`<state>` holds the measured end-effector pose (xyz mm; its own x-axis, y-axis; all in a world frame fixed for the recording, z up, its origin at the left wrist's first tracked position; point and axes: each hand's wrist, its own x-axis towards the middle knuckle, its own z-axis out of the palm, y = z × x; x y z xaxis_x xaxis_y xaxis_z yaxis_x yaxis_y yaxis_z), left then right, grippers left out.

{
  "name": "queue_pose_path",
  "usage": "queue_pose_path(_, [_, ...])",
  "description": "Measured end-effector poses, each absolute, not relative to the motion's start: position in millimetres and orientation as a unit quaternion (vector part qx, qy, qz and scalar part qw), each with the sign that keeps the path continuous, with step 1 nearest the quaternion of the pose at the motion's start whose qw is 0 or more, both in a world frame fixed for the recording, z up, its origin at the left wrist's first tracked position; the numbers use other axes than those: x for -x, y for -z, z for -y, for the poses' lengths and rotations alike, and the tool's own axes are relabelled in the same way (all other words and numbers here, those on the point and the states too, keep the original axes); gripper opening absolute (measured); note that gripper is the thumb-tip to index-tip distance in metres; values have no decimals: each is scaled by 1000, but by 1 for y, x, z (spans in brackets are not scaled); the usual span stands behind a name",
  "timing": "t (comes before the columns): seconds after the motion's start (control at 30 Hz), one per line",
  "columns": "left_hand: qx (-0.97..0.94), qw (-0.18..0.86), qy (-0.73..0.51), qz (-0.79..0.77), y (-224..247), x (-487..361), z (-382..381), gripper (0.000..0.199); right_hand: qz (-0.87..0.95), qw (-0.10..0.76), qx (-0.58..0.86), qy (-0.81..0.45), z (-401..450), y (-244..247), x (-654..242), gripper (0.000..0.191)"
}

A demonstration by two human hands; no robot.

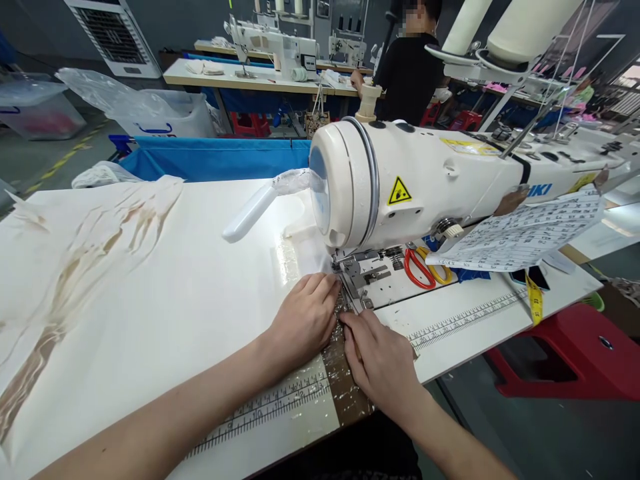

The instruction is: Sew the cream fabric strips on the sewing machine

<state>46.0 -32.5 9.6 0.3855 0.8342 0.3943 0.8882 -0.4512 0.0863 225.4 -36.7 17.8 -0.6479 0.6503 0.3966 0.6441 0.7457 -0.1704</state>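
The left hand (306,320) and right hand (383,360) curled palm-down, nearly touching; I couldn't tell if they held anything. The sewing machine (430,180) stretched sideways, round end left.

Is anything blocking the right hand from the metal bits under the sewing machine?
Nothing I can see. The right hand is right beside the metal parts under the sewing machine; the red scissor handle lies farther right.

Two foreground hands (306,320) (383,357), one warning triangle (399,192)
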Motion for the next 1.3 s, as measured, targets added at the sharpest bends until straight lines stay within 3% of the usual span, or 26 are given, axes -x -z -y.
queue_pose_path(0.27, [821, 59, 187, 536, -7, -41, 28, 38, 912, 164, 374, 38, 39, -18, -220, 26])
queue_pose_path(0.47, [817, 63, 210, 533, -6, -34, 23, 37, 903, 131, 408, 44, 38, -19, -212, 37])
queue_pose_path(0.57, [809, 60, 223, 541, -8, -30, 21, 35, 900, 188, 392, -33, 47, -22, -228, 38])
queue_pose_path(0.7, [776, 46, 232, 585, -8, -24, 17, 38, 848, 311, 361, -231, 80, -15, -278, 47])
queue_pose_path(0.83, [746, 24, 221, 628, -4, -21, 10, 41, 799, 210, 391, -406, 108, 15, -321, 19])
queue_pose_path(1.1, [733, 50, 231, 638, 0, -20, 19, 40, 812, 228, 338, -417, 84, 105, -308, 25])
queue_pose_path(1.3, [731, 54, 240, 636, 1, -22, 58, 39, 803, 183, 252, -509, 131, 114, -312, 26])
